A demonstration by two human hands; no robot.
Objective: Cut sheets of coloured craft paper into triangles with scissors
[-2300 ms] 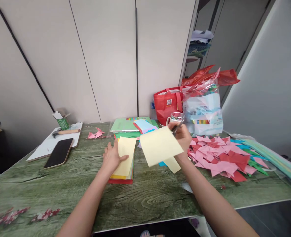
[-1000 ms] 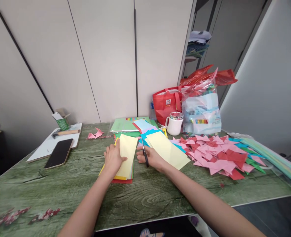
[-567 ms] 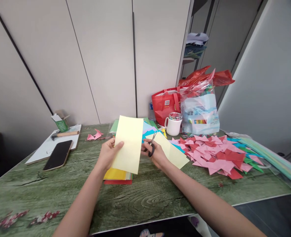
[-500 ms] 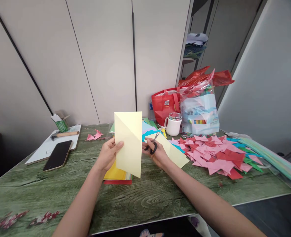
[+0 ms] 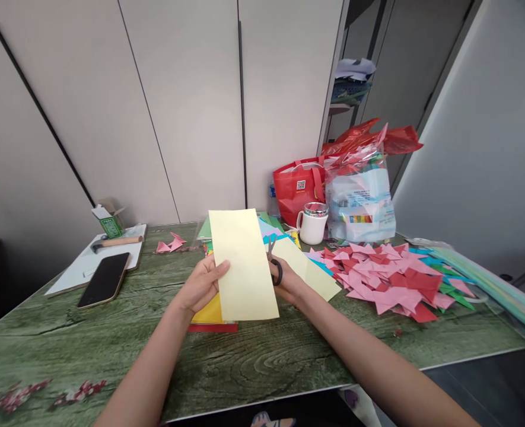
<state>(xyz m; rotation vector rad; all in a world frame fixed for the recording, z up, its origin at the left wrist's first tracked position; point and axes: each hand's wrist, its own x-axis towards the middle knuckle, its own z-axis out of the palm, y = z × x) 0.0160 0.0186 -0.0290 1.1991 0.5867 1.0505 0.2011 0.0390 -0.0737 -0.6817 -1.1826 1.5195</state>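
Observation:
A pale yellow sheet of paper [image 5: 244, 267] is held up over the table by my left hand [image 5: 204, 280], thumb on its front face and fingers behind it. My right hand [image 5: 288, 279] is closed around black-handled scissors [image 5: 276, 268], just beside the sheet's right edge. The blades point up and away; part of the right hand's fingers is hidden behind the paper. Under the left hand lies a stack of coloured paper [image 5: 209, 314], yellow and red showing. Another pale yellow sheet [image 5: 309, 267] lies on the table behind my right hand, over blue paper pieces.
A heap of pink and red folded paper pieces [image 5: 391, 276] covers the right side. Behind stand a white mug [image 5: 313, 225], a red bag [image 5: 295, 190] and a stuffed plastic bag [image 5: 360, 201]. At left lie a phone [image 5: 105, 280], a hammer [image 5: 117, 241] and a white board [image 5: 66, 281].
The sheet has turned and its lower end has swung right; the diagonal fold line no longer shows. My right hand with the scissors has shifted slightly, its fingers now partly behind the sheet.

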